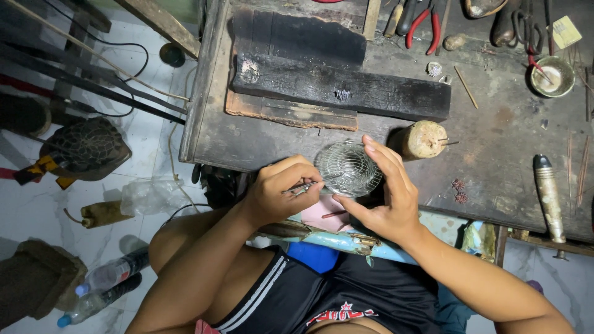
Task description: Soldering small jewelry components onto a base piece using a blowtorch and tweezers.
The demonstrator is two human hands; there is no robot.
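View: looking down from the head at a worn, dark workbench (495, 161), with the person's knees showing below it.
Left hand: the left hand (278, 192) is curling shut around thin metal tweezers (309, 184), their tips pointing at the dome's near edge.
Right hand: the right hand (383, 198) is cupping the dome's right side, fingers (383, 158) arching over its rim and thumb pressing underneath, so it is clamped on the dome.
Dome: a small wire dome (348, 167) of fine silver mesh is sitting at the bench's front edge, between both hands.
Handling: it is looking very light, springy and easy to crush or bend; the rim seems the safest place to hold, gently, leaving the open mesh untouched.
Nearby: a charred block (346, 89) is lying behind the dome, and a stubby wooden peg (424, 139) is standing just beside the right fingertips.
Further off: red-handled pliers (424, 25) and a small bowl (552, 76) are resting at the bench's back; plastic bottles (102, 284) are lying on the floor to the left.
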